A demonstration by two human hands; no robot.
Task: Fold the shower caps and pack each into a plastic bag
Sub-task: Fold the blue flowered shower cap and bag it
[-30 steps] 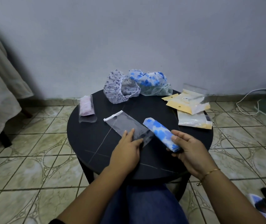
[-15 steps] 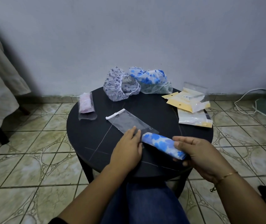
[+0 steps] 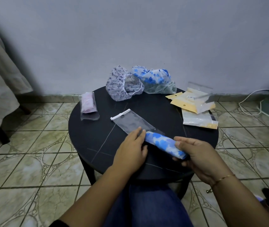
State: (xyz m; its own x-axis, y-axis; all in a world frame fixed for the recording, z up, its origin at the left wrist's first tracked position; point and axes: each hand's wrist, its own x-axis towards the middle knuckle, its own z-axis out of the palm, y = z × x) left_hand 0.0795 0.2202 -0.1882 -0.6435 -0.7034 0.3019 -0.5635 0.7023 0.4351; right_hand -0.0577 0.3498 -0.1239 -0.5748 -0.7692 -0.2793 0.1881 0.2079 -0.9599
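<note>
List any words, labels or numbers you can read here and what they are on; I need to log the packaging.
No text can be read.
Yellow packets: a small dark mark, too blurred to read.
Clear bag, rolled blue cap, pink packed bag: no writing visible.

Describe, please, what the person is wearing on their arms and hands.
Both forearms are bare, with no gloves or rings visible. The right hand has a thin gold chain bracelet at the wrist, with a small clasp or charm hanging below it. The left hand wears nothing; a dark sleeve edge shows near that elbow.
</note>
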